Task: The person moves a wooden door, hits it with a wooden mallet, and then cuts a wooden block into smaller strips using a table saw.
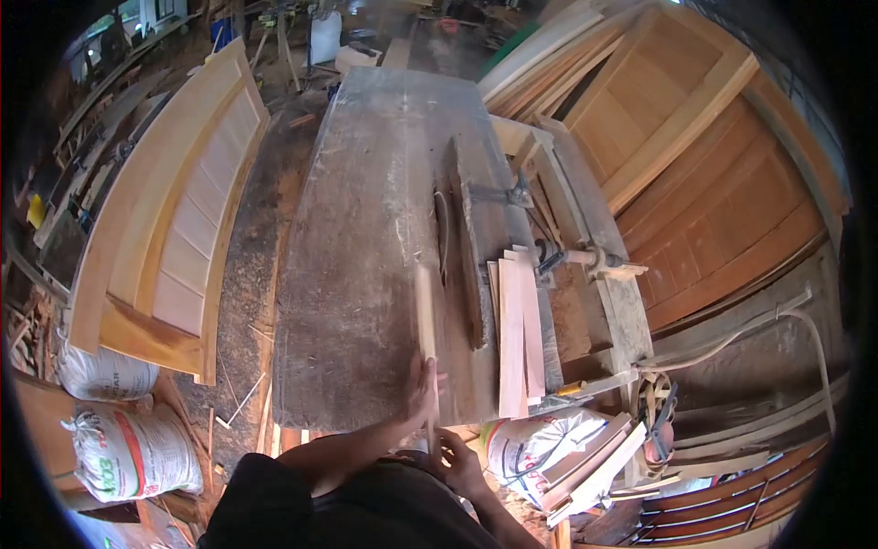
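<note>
Two hands work one wooden strip (425,316) that lies lengthwise on the saw table (366,210). Left hand (422,384) rests on the strip close to the table's near edge; whether its fingers wrap the strip cannot be determined. Right hand (455,455) is closed around the overhanging near end. Strip's far end sits just beside the blade (441,229), left of the wooden fence (468,274)

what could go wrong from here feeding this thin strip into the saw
1. The left hand presses the thin strip bare, in line with the saw blade; a slip might carry it forward.
2. The right hand holds the strip's end at the body, so kickback would likely hit the person.
</note>
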Demonstrator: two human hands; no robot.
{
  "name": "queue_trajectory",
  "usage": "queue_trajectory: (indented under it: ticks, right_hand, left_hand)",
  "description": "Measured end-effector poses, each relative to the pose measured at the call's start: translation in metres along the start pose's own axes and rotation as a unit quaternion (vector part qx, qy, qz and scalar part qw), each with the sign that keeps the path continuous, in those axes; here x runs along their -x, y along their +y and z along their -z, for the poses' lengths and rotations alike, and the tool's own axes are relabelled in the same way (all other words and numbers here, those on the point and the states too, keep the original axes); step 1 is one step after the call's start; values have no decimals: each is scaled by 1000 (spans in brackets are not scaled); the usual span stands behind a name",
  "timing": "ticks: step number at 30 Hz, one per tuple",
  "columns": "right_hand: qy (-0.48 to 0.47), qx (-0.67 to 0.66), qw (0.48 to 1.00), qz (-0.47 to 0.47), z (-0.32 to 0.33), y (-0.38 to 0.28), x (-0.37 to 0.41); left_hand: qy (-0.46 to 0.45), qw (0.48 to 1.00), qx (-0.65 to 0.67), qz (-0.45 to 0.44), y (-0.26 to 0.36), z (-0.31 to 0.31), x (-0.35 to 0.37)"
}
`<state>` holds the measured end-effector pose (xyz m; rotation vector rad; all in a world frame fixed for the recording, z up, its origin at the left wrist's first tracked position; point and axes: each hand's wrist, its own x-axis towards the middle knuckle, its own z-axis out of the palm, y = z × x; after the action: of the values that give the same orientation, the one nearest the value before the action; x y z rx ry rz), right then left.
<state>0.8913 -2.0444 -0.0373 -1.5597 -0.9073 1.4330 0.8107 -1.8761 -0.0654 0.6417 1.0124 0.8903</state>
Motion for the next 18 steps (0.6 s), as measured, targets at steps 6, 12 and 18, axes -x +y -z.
queue_trajectory:
  ticks: [6,12,18]
  right_hand:
    - [203,411,850,259,4,-77,10]
    - [198,618,734,200,45,-62,1]
    - [222,512,812,170,53,33,-24]
  left_hand:
    - [-268,827,-394,-298,72,31,-15]
    - [-470,540,-616,-328,77,42,-31]
    - [-423,473,-681,-366,44,38,-80]
